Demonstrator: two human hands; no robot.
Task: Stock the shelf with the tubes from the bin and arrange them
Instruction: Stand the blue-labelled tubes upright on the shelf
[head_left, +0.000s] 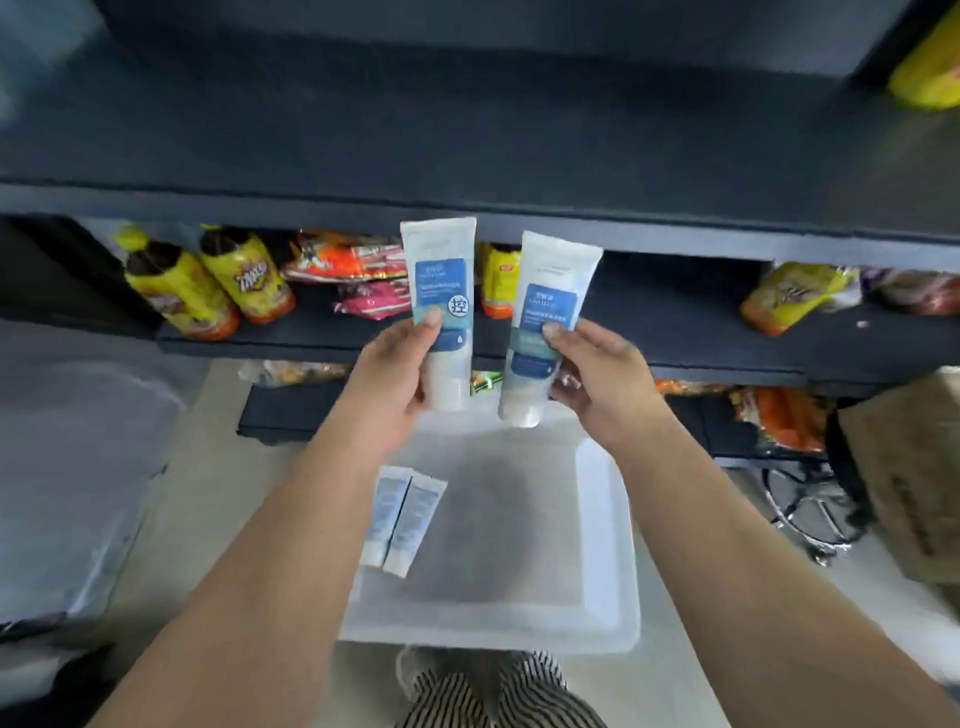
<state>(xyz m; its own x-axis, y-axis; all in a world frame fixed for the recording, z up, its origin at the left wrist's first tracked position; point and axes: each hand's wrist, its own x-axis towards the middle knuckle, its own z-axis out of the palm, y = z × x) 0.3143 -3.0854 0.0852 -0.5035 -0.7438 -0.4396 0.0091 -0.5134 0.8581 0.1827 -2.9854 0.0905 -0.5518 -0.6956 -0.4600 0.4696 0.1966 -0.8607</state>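
The left hand (400, 374) and the right hand (602, 379) each grip one tube (444, 312) (545, 322), long axis upright, with the shelf (467, 208) just beyond the fingertips.

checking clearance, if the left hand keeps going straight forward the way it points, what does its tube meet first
Probably the front edge of the dark shelf above the snack packets: the tube in the left hand already overlaps that edge with its top. Depth is unclear, so it may instead clear it.

Dark shelf (675, 332) bears snack bags (208, 280) (blurred, perhaps chips); bin (602, 519) on floor (218, 467).
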